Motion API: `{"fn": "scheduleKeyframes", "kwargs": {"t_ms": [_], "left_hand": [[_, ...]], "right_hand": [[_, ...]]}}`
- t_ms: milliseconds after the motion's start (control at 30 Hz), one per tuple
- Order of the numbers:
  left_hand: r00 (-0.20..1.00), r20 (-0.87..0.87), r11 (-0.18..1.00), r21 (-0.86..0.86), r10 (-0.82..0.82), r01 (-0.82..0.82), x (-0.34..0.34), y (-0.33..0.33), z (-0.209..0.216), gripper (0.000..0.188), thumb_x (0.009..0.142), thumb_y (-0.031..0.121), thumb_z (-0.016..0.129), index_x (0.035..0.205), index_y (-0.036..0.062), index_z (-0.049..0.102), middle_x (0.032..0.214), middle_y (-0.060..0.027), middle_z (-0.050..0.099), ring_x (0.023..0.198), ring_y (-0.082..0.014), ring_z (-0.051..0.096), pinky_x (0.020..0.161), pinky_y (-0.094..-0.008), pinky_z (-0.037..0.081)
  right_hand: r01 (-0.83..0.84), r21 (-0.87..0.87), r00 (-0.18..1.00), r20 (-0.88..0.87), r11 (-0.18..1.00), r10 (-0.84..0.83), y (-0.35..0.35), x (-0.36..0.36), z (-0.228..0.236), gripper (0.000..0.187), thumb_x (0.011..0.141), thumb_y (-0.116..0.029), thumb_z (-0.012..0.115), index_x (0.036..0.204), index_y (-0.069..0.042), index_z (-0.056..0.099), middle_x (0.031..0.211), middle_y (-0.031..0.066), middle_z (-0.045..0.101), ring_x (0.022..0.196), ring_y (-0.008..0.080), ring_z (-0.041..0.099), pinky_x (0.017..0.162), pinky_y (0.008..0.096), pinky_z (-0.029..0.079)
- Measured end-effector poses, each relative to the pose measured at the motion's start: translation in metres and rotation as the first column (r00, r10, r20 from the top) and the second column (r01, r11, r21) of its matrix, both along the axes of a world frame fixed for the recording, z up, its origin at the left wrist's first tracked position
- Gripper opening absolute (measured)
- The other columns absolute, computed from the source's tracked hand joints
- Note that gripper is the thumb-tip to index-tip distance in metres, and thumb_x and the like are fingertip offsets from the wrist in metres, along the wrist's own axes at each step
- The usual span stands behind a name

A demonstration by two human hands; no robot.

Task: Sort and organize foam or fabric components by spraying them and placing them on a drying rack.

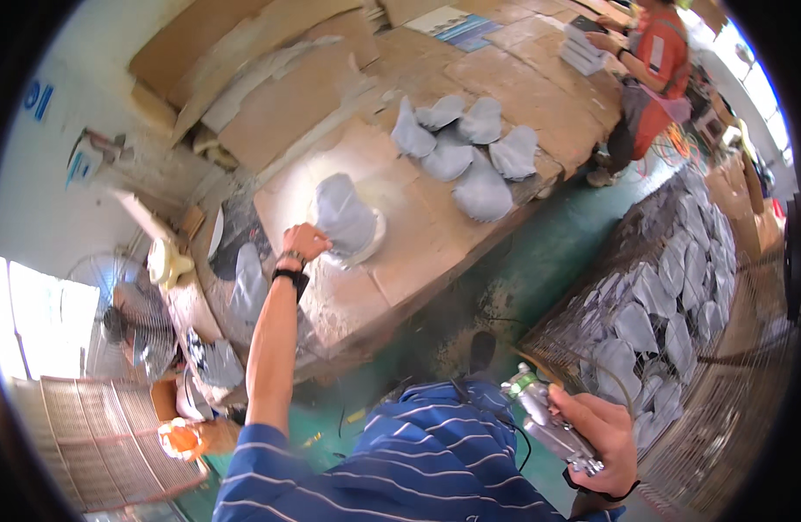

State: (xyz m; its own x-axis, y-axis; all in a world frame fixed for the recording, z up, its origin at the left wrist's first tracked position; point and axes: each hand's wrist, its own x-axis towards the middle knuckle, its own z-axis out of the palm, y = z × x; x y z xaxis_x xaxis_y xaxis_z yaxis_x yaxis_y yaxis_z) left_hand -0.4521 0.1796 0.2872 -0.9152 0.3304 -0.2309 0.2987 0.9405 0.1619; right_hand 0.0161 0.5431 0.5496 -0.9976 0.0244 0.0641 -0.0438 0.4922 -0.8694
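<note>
The cardboard-covered worktable [418, 261] stretched beneath and beyond the left hand [305, 242], whose fingers pinched the near edge of a curved gray piece [341, 217] over a round pale stand [379, 237]; the right hand [605, 426] gripped a metal spray gun [540, 407].

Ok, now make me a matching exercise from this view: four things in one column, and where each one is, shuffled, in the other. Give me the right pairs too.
Things:
1. Silver metal spray gun
2. Rounded grey piece on the whitish round base
3. Flat blue-and-white sheet
4. Large spread of grey leaf-shaped pieces

Places:
A. On the wire rack at the picture's right
B. Held in the right hand
C. On the far part of the brown table, near the picture's top edge
D. Touched by the left hand

Pairs: 1-B, 2-D, 3-C, 4-A
</note>
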Motion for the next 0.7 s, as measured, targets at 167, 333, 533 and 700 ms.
{"fn": "scheduleKeyframes", "kwargs": {"t_ms": [167,333,533,700], "left_hand": [[0.855,-0.516,0.992,0.076,-0.050,0.104,0.010,0.001,0.093,0.020,0.075,0.033,0.077,0.088,0.0183,0.080,0.098,-0.0094,0.074,0.106,-0.0284,0.065,0.103,-0.0466,0.041],[0.745,-0.662,0.931,0.213,-0.085,0.296,0.024,0.061,0.207,0.022,0.075,0.026,0.080,0.091,0.0118,0.079,0.110,-0.0112,0.070,0.110,-0.0305,0.062,0.101,-0.0442,0.043],[0.655,-0.755,0.849,0.325,-0.033,0.417,0.038,0.132,0.188,0.029,0.074,0.015,0.083,0.101,0.0087,0.077,0.115,-0.0126,0.061,0.112,-0.0332,0.057,0.097,-0.0437,0.045],[0.764,-0.642,0.848,0.440,0.069,0.294,0.041,0.191,0.048,0.039,0.069,0.023,0.086,0.107,0.0163,0.076,0.109,-0.0090,0.057,0.108,-0.0310,0.055,0.093,-0.0482,0.044]], "right_hand": [[-0.035,-0.059,0.995,0.090,0.998,0.040,-0.005,0.004,-0.022,0.083,0.058,-0.005,0.066,0.141,0.002,0.057,0.101,0.0195,0.069,0.087,0.0386,0.068,0.077,0.0357,0.054],[-0.011,-0.111,0.997,0.074,0.994,0.019,-0.017,0.008,-0.041,0.082,0.059,0.001,0.066,0.141,0.001,0.056,0.104,0.0189,0.069,0.090,0.0391,0.067,0.080,0.0367,0.054],[0.036,-0.087,0.995,0.098,0.996,-0.028,-0.022,0.013,-0.043,0.078,0.062,0.003,0.071,0.139,-0.002,0.059,0.106,0.0178,0.070,0.093,0.0377,0.069,0.081,0.0374,0.055],[0.079,-0.086,0.989,0.128,0.993,-0.068,-0.020,0.019,-0.035,0.080,0.062,0.003,0.073,0.140,-0.003,0.059,0.107,0.0162,0.071,0.092,0.0366,0.070,0.080,0.0372,0.056]]}}
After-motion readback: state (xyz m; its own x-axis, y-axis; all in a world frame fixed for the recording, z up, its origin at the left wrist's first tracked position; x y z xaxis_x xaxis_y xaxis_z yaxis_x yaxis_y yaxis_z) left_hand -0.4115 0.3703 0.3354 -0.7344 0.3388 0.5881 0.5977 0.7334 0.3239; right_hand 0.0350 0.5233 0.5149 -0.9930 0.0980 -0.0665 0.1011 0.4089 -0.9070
